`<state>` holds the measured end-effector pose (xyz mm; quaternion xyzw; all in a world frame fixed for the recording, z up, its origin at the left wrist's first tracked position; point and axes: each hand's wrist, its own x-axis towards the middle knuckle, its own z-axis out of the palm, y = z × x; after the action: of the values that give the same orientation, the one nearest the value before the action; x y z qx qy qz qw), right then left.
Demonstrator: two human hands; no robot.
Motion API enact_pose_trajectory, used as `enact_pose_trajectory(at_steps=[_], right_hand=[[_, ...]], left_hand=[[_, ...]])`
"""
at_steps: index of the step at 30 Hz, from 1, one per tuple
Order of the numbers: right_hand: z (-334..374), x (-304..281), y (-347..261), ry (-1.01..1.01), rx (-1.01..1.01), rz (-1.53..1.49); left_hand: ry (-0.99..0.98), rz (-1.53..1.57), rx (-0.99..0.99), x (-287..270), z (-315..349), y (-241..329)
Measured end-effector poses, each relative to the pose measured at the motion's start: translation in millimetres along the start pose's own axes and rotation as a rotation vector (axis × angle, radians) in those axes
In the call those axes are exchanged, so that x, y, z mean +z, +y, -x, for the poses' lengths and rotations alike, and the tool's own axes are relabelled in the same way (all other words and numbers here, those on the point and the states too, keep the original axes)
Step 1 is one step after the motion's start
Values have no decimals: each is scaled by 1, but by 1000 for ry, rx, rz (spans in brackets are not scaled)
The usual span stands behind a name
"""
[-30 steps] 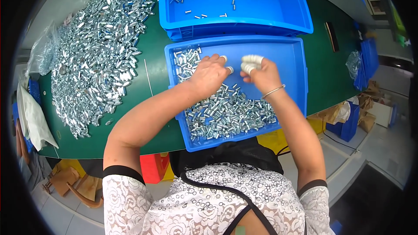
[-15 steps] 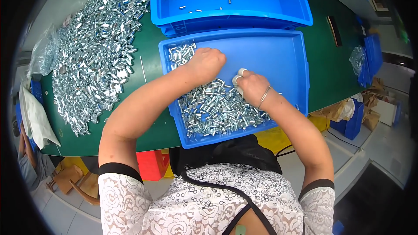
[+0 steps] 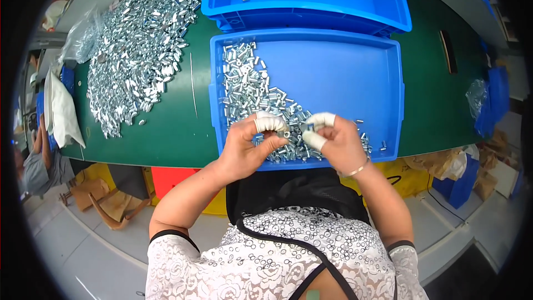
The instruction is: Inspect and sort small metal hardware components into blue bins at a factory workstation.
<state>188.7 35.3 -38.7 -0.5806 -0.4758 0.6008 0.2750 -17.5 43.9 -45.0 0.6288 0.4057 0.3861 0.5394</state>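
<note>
Over the near part of a blue tray (image 3: 355,94), my two hands face each other. My left hand (image 3: 247,144), its fingertips wrapped in white, pinches a small metal sleeve (image 3: 283,134) with a round hole at its end. My right hand (image 3: 340,141), with white covers on thumb and finger and a bracelet at the wrist, is closed on a small shiny metal sleeve (image 3: 308,127), partly hidden by the fingers. Below and beyond the hands, a heap of loose silvery metal sleeves (image 3: 244,86) covers the tray's left side and near edge.
Beyond stands a second blue tray (image 3: 311,14) with scattered sleeves. A large pile of metal parts (image 3: 139,50) lies on the green table (image 3: 172,128) at left, beside a thin rod (image 3: 193,86) and clear plastic bag (image 3: 83,36). A dark flat bar (image 3: 448,51) lies at right.
Both hands have come lower in the view, toward my body; the left has opened out of a fist into a pinch. The sleeves at the tray's left are uncovered. The whole view has shifted slightly.
</note>
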Motion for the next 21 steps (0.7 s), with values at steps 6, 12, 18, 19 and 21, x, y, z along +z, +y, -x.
enact_pose_trajectory(at_steps=[6,12,18,19,21], right_hand=[[11,9,-18,-203,227,-396],[30,7,3,-297,326,-553],[40,2,4,-371,693,-733],[39,2,5,-403,754,-735],[37,1,15,-441,811,-761]], left_hand=[[8,110,-199,5,18,6],[-14,-44,-66,19,34,9],[39,-201,78,33,49,10],[34,-231,97,34,49,10],[-16,-234,43,32,49,12]])
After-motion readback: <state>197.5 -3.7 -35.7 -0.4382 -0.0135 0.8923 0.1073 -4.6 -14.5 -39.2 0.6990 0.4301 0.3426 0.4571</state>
